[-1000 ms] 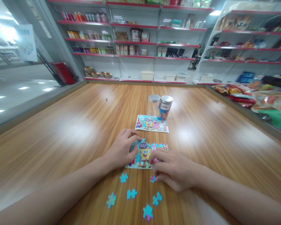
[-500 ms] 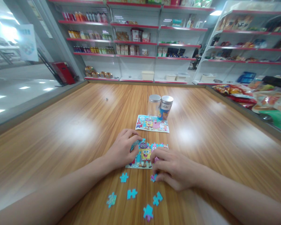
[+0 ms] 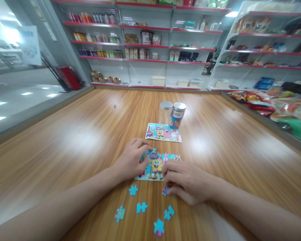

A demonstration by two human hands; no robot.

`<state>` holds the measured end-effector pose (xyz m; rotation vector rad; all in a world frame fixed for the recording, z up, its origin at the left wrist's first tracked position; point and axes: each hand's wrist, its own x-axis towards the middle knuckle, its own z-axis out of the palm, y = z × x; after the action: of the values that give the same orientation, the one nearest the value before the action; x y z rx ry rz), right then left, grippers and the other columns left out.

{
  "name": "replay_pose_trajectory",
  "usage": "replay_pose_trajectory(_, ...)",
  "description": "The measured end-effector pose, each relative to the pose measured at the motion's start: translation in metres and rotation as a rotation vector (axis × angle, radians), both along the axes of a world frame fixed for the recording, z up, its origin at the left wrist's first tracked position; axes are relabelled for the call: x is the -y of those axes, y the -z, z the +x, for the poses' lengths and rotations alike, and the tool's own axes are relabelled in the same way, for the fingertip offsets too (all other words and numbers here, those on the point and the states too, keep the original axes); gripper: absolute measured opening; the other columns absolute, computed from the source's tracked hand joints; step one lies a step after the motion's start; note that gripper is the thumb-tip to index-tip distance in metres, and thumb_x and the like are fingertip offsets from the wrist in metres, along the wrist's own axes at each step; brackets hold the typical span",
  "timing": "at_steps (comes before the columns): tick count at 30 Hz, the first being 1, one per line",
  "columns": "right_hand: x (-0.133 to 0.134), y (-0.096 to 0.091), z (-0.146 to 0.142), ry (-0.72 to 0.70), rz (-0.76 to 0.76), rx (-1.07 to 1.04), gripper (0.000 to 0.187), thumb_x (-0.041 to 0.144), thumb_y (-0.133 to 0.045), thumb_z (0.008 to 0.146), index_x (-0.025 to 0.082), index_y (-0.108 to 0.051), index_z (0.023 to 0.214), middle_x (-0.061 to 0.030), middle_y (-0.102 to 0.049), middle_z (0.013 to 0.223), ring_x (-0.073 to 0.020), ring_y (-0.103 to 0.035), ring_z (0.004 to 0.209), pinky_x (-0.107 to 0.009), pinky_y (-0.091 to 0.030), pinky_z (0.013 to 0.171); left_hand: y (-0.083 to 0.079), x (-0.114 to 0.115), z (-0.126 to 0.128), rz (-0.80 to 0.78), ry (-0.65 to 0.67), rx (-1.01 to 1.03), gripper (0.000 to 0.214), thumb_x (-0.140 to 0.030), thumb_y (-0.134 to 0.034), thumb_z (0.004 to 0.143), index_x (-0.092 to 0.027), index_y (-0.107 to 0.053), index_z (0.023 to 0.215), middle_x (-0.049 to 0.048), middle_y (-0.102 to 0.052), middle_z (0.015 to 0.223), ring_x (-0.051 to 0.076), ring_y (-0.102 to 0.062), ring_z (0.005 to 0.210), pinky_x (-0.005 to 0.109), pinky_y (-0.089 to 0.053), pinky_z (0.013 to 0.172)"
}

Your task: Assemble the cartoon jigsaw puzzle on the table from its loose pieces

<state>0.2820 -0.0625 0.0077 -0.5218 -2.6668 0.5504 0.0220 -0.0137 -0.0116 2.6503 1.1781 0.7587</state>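
A partly assembled jigsaw puzzle (image 3: pixel 155 165) with cartoon characters lies flat on the wooden table. My left hand (image 3: pixel 134 159) rests over its left side, with thumb and fingers curved but apart, covering part of the picture. At the lower right edge my right hand (image 3: pixel 183 180) has its thumb and fingertips closed on a blue and pink puzzle piece (image 3: pixel 165 191), mostly showing beside the thumb. Loose on the table nearer me are several pieces, among them a plain blue piece (image 3: pixel 133 190), another blue piece (image 3: pixel 141 207) and a blue-pink piece (image 3: pixel 159 227).
Beyond the puzzle lies a printed reference picture (image 3: pixel 163 133). Behind it stand a clear jar (image 3: pixel 165 113) and a labelled can (image 3: pixel 178 115), both with silver lids. Packaged snacks (image 3: pixel 256 100) sit past the table's right edge, and stocked shelves (image 3: pixel 145 60) stand at the back.
Hardly anything differs. My right hand stays at the puzzle's lower right with the piece in its fingertips, and my left hand keeps its place.
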Motion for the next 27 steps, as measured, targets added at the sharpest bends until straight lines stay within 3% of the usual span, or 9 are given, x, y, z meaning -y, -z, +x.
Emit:
replay_pose_trajectory(15, 0.0008, 0.001, -0.0032, -0.093, 0.064, -0.022, 0.012, 0.01, -0.054, 0.091, 0.017, -0.059, 0.099, -0.0074, -0.066, 0.09, -0.0196, -0.06, 0.087, -0.032, -0.049, 0.076, 0.0014, -0.0004, -0.0005, 0.009, 0.015, 0.022, 0.029, -0.014, -0.058, 0.085, -0.021, -0.067, 0.112, 0.0094, -0.062, 0.118, 0.028, -0.055, 0.112, 0.046, -0.047, 0.099)
replay_pose_trajectory(23, 0.0012, 0.0023, 0.0018, 0.02, 0.14, 0.017, 0.011, 0.021, -0.062, 0.091, 0.018, -0.066, 0.101, -0.0072, -0.063, 0.097, -0.0194, -0.058, 0.085, -0.033, -0.048, 0.076, 0.0006, -0.0001, -0.0004, 0.008, 0.012, 0.006, 0.029, -0.014, -0.058, 0.086, -0.02, -0.067, 0.112, 0.0093, -0.062, 0.118, 0.028, -0.055, 0.112, 0.047, -0.047, 0.1)
replay_pose_trajectory(27, 0.0012, 0.0026, 0.0019, 0.005, 0.126, 0.035, 0.009, 0.019, -0.061, 0.092, 0.019, -0.067, 0.099, -0.0061, -0.062, 0.095, -0.0179, -0.058, 0.083, -0.031, -0.047, 0.073, 0.001, -0.0007, -0.0007, 0.016, 0.015, 0.006, 0.029, -0.014, -0.058, 0.085, -0.021, -0.067, 0.112, 0.0094, -0.062, 0.117, 0.028, -0.055, 0.112, 0.046, -0.048, 0.099)
